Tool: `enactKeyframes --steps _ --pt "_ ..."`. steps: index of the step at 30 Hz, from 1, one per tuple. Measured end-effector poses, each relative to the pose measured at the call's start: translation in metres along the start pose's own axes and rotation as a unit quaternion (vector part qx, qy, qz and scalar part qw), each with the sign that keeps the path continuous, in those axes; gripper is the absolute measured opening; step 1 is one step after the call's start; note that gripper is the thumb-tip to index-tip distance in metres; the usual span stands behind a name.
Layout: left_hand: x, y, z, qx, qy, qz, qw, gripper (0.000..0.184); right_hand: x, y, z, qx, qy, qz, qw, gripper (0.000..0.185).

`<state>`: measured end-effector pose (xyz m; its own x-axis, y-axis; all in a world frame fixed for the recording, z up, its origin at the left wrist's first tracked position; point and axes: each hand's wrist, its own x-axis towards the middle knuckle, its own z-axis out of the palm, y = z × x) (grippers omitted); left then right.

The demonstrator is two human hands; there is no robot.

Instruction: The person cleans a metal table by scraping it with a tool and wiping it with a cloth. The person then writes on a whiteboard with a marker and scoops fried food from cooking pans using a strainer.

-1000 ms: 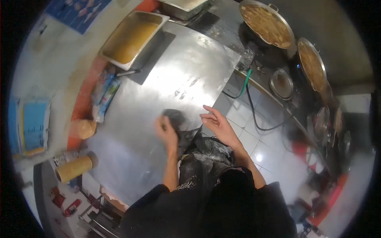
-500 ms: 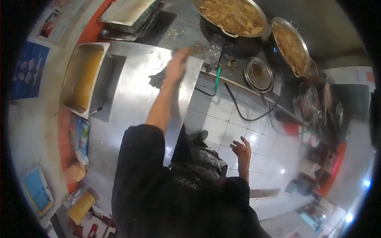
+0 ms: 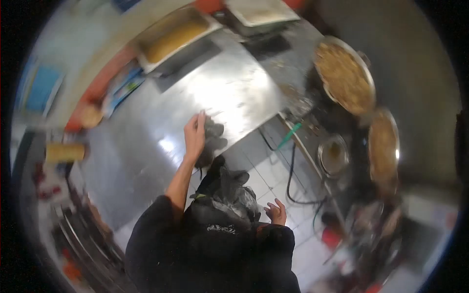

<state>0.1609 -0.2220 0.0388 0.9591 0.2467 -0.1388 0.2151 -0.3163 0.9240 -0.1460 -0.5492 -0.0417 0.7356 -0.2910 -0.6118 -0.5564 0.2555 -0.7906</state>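
My left hand (image 3: 196, 131) is over the steel table (image 3: 161, 117), near its front edge, with the fingers drawn together. Dark grey shapes lie right beside its fingers; I cannot tell whether they are shadow or something held. Lower and to the right, my right hand (image 3: 276, 213) hangs above the tiled floor, fingers apart and slightly bent, holding nothing. A crinkled, translucent plastic-like covering (image 3: 239, 200) shows at the front of my dark clothing, between the hands.
A deep metal pan of yellow liquid (image 3: 178, 41) stands at the table's back, near a lidded metal tray (image 3: 261, 14). Two wide pans of frying food (image 3: 344, 78) are on the right, with a round strainer (image 3: 333, 155) below. A green-ended hose (image 3: 290, 136) hangs by the table corner.
The view has swung, so the table and pans sit further right. My left hand has drawn back from the table's far corner toward its front edge. My right hand stays low and open.
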Motion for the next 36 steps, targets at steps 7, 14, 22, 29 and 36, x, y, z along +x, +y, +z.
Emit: enactKeyframes --steps 7,14,22,29,36 --pt "0.053 -0.037 -0.120 0.310 0.250 0.275 0.875 0.028 0.069 -0.082 -0.019 -0.255 -0.108 -0.109 0.955 0.042" --pt "0.236 -0.104 -0.143 0.485 0.090 0.071 0.867 0.048 0.040 -0.107 0.018 -0.300 -0.002 -0.196 0.934 0.041" --pt "0.264 -0.112 -0.175 0.580 0.031 0.204 0.788 0.020 -0.016 -0.083 0.204 -0.226 -0.063 -0.172 0.957 0.040" --pt "0.028 -0.076 -0.256 -0.344 0.010 0.023 0.939 0.022 -0.030 -0.091 0.435 -0.168 -0.291 -0.225 0.915 0.053" --pt "-0.112 -0.115 -0.376 -0.039 0.118 0.080 0.989 0.023 -0.067 -0.074 0.574 -0.131 -0.485 -0.047 0.863 0.031"
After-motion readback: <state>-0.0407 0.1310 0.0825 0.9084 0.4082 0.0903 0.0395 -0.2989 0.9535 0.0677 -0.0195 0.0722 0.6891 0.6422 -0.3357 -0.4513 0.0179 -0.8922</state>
